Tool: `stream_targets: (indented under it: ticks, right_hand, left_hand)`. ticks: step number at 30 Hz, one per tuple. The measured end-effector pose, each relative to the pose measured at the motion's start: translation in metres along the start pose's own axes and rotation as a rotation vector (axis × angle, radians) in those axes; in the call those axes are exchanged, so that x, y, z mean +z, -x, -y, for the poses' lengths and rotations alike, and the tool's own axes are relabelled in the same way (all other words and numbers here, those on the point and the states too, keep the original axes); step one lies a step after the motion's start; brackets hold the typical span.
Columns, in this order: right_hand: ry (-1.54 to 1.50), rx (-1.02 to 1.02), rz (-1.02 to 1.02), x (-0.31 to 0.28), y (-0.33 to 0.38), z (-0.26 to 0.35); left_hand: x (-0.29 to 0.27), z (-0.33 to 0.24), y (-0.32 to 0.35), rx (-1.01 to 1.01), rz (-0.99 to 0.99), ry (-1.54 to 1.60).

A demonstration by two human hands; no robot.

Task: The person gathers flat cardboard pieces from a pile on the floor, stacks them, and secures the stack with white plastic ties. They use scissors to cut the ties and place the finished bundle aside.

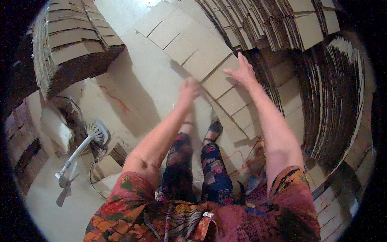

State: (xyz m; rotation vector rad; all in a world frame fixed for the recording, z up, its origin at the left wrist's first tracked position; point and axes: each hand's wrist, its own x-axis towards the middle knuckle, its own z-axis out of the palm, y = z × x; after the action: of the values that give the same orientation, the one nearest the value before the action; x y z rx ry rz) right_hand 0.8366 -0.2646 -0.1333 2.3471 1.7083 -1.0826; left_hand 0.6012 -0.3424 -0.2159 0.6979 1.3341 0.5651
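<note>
Flat cardboard sheets [197, 44] with cut slots lie ahead of me, running from the far middle toward the right. My right hand [243, 74] is over their right part, thumb and fingers spread apart; whether it touches the cardboard I cannot tell. At the left edge of these sheets is my left hand [188, 92], its fingers curled in but smeared by motion. Whether anything is between those fingers does not show. Both forearms reach forward from my patterned short sleeves.
A tall cardboard stack [68, 40] stands at the far left, with more stacks at the far right [258, 20] and right [334, 101]. A white fan-like device [86, 141] is at the left. Reddish strings [242, 159] lie near my feet, below the sheets.
</note>
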Motion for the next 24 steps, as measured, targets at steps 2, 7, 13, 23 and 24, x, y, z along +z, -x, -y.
stream_targets:
  ticks: [2, 7, 13, 23, 24]
  right_hand:
    - [0.056, 0.062, 0.014, 0.009, 0.001, -0.008]
    - [0.092, 0.099, 0.012, 0.016, -0.011, -0.028]
    - [0.131, 0.071, -0.122, 0.045, -0.010, -0.016]
    - [0.024, -0.074, -0.208, 0.050, -0.025, -0.050]
    - [0.023, -0.082, -0.219, 0.050, -0.027, -0.052]
  left_hand:
    - [-0.006, 0.014, -0.001, -0.044, 0.007, 0.041]
    - [-0.017, 0.058, -0.022, -0.341, -0.076, 0.294]
    - [0.001, 0.112, -0.093, -0.308, -0.125, 0.402]
    - [0.027, 0.123, -0.150, -0.355, -0.084, 0.711]
    - [0.026, 0.123, -0.151, -0.355, -0.089, 0.708]
